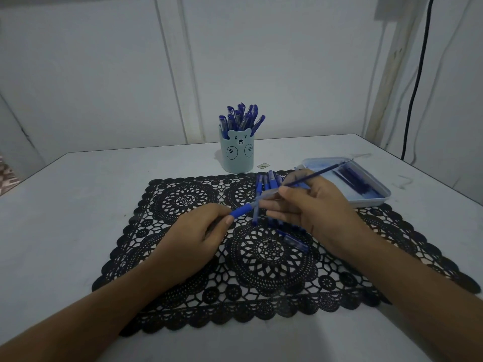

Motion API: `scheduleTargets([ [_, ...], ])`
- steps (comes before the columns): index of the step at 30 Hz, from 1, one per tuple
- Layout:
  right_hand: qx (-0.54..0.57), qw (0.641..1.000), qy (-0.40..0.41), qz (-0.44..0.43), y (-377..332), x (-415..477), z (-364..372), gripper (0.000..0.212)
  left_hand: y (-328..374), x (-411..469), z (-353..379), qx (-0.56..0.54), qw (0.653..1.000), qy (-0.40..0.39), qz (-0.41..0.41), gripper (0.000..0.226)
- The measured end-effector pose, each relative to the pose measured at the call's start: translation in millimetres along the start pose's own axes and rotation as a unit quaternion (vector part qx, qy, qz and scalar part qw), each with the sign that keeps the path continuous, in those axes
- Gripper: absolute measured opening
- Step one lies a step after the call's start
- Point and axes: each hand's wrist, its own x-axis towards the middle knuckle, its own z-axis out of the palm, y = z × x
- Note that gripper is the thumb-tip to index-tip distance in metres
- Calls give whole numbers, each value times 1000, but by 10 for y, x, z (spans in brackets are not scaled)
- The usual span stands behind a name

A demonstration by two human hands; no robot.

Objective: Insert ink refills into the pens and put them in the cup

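A pen [241, 210] is gripped at its blue end by the left hand [196, 232] above the lace mat [183, 199]. A refill [321, 171] is pinched by the right hand [316, 207], its tip seemingly entering the barrel. The pen-filled cup [236, 155] is set behind on the table [78, 205].

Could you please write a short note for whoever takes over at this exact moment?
Left hand grips a barrel by its blue end. Right hand pinches a refill, feeding it into the barrel; depth unclear.
Cup, behind the mat, holds many pens. Loose pens and a cap lie on the mat. Spare refills are in the tray.
Left: seat this refill, cup the pen, then do the loose pens.
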Motion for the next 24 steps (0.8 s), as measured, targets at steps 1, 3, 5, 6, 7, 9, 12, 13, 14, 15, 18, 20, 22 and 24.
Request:
scheduleTargets([
  [1,6,1000,4,3,4,3,-1,9,5,2,-1,-6,1000,2,-3,15],
  [3,18,1000,4,8,18,7,-2,8,18,5,-7,-25,1000,5,-11,12],
  [5,20,1000,-2,8,36,8,-1,8,28,4,-13,-31,999,6,-15,11],
  [6,21,1000,-3,6,44,8,-1,8,33,4,-16,-31,999,8,-14,11],
  [7,24,1000,-4,6,46,8,0,8,34,4,-17,-31,999,10,-12,11],
  [9,33,999,-7,9,47,9,-8,7,36,2,-18,-30,999,12,-8,10],
  [12,42,999,-13,19,44,6,-28,8,28,-4,-15,-22,1000,11,-1,10],
  [13,43,999,-16,21,44,6,-33,8,23,-4,-13,-19,1000,12,2,11],
  [14,42,999,-19,21,45,6,-38,8,19,-7,-13,-15,1000,15,8,17],
  [15,40,999,-23,20,45,5,-41,8,15,-6,-11,-12,1000,16,13,23],
  [18,27,999,-34,15,41,0,-50,8,18,-10,-11,-8,1000,11,18,28],
  [20,27,999,-37,13,44,-3,-52,9,18,-14,-12,-4,1000,11,24,30],
  [22,28,999,-37,12,49,-3,-53,9,20,-13,-15,1,1000,12,28,30],
  [24,29,999,-37,12,52,-2,-54,10,22,-10,-17,1,999,14,31,29],
])
